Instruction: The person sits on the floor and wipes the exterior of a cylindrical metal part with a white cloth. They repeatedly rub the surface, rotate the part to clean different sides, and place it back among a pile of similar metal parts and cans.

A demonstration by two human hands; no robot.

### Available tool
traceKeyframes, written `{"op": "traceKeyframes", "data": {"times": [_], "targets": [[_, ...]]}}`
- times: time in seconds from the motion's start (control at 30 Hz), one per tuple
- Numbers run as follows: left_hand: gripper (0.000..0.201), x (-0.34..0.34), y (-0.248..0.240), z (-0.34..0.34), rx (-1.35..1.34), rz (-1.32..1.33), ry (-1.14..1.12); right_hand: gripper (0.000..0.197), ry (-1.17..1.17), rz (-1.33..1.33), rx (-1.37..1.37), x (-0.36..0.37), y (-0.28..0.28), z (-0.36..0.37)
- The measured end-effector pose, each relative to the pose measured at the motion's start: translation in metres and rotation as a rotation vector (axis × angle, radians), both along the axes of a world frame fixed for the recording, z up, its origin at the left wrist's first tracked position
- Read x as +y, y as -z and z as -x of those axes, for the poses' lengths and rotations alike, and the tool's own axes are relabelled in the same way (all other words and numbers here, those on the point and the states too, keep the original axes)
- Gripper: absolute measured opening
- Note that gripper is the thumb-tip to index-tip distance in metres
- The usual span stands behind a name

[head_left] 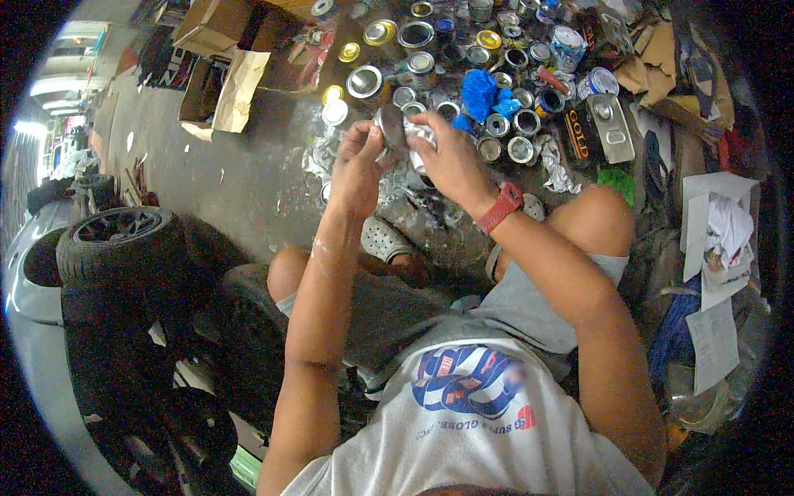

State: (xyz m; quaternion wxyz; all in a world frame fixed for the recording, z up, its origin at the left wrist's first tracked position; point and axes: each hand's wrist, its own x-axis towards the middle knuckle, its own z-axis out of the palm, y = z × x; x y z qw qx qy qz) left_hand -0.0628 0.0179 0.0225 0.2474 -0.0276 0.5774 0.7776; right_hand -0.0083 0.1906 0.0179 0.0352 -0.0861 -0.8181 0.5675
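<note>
Pinched upright in my left hand (pixel 356 168) is a round grey metal lid (pixel 389 126), tilted so that its flat face turns toward the right. My right hand (pixel 453 162) is closed on a crumpled white rag (pixel 420 147), close beside the lid; whether the rag touches it I cannot tell. Both hands are held out over the floor, just in front of many small paint cans. Below my left hand lies some crumpled whitish paper or plastic (pixel 318 159), and a white-topped can (pixel 335 112) stands to its left.
Open and lidded cans (pixel 365 82) crowd the floor ahead, with blue crumpled plastic (pixel 479 95) among them. A black rectangular tin (pixel 579 136) lies at right. Cardboard boxes (pixel 217 99) stand at far left; a wheel with tyre (pixel 120 236) is at near left, papers (pixel 713 347) at right.
</note>
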Motion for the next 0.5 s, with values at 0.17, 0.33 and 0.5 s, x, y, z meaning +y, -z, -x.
{"op": "traceKeyframes", "data": {"times": [0.17,0.33,0.5], "targets": [[0.008,-0.006,0.008,0.002,-0.05,-0.008,-0.015,0.048,-0.103,-0.286,0.38,-0.016,-0.004,-0.016],[0.009,0.001,-0.005,-0.003,-0.009,-0.004,0.057,0.042,-0.077,0.009,0.207,0.008,0.0,0.008],[0.01,0.0,0.001,0.002,-0.008,-0.027,-0.02,0.036,-0.094,-0.221,0.457,-0.013,-0.007,-0.01]]}}
